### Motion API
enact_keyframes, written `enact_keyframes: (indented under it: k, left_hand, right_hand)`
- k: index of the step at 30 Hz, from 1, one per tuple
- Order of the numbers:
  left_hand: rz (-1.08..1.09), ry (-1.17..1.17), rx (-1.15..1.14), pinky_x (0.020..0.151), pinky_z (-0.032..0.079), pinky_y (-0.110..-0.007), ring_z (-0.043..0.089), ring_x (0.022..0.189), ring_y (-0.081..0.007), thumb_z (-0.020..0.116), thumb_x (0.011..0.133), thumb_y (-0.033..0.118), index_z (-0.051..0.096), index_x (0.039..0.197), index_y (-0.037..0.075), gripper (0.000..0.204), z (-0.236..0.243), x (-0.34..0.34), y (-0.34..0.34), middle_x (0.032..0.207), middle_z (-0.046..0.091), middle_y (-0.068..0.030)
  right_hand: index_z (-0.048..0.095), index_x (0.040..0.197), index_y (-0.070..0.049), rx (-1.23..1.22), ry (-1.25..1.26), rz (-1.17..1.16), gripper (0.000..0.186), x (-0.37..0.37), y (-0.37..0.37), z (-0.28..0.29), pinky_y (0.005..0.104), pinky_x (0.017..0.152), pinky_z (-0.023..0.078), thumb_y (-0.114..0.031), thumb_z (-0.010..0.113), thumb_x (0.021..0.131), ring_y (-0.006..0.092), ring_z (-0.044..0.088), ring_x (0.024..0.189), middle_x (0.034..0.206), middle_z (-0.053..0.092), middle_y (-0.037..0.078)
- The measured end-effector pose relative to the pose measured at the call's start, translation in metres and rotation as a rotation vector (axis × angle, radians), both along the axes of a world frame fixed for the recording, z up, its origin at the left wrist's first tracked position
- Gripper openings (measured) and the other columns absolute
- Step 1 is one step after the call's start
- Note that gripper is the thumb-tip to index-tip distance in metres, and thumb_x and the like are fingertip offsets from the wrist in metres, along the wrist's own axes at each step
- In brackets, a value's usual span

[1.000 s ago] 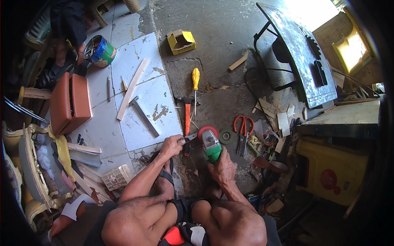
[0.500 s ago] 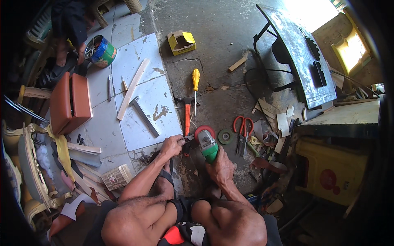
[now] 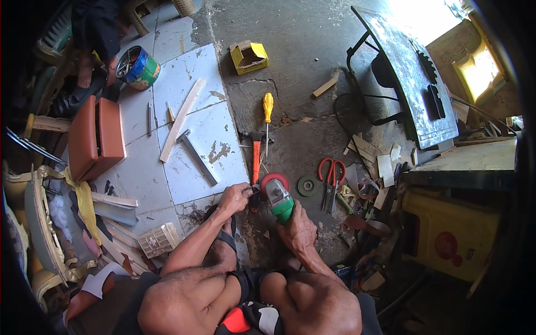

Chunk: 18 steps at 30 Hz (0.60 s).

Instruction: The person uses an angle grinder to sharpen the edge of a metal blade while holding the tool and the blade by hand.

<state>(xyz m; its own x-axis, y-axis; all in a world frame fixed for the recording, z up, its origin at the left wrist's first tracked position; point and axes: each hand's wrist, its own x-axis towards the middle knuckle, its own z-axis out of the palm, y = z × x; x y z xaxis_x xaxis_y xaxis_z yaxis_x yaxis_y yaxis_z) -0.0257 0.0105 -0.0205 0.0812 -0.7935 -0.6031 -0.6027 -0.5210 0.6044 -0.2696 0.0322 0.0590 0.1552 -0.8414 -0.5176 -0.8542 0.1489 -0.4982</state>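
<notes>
Angle grinder (image 3: 277,198), green body with a red guard, sits low on the concrete floor (image 3: 312,67) just past the person's knees, beside the edge of the white tiles (image 3: 192,145). Head view only: right hand (image 3: 298,229) wraps the green body from behind, closed grip. Left hand (image 3: 234,196) is pinched tight at the guard side, on a small tool or fitting; can't tell exactly what. Loose grinding disc (image 3: 307,185) lies just right of the grinder, red scissors (image 3: 330,173) beyond it. Orange-handled hammer (image 3: 255,156) and yellow screwdriver (image 3: 268,111) lie ahead, near the tile edge.

Looks like a disc change at the spindle, mid-step: disc off, nut being worked. Next move would call for steady body hold, a firm turn at the spindle, then seating the disc flat.
</notes>
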Motion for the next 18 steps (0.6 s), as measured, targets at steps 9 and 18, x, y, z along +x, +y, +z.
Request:
enact_keyframes:
  k: [9,18]
  left_hand:
    - [0.009,0.007,0.02,0.066,0.051,-0.042,0.067,0.066,-0.0256,0.063,0.1,0.029,0.074,0.105,0.007,0.025,-0.009,0.003,0.003,0.072,0.069,-0.0128]
    - [0.009,-0.009,0.014,0.066,0.05,-0.042,0.067,0.067,-0.0248,0.063,0.1,0.029,0.074,0.104,0.008,0.024,0.0,0.001,0.003,0.072,0.068,-0.0127]
  right_hand:
    - [0.043,0.146,-0.005,-0.104,-0.001,-0.05,0.077,-0.002,0.003,-0.008,0.0552,0.09,0.055,-0.028,0.077,0.081,0.0481,0.067,0.109,0.123,0.065,0.027]
    - [0.043,0.146,-0.005,-0.117,-0.039,-0.042,0.076,0.0,0.008,-0.012,0.0561,0.091,0.054,-0.027,0.076,0.082,0.0484,0.067,0.109,0.125,0.064,0.026]
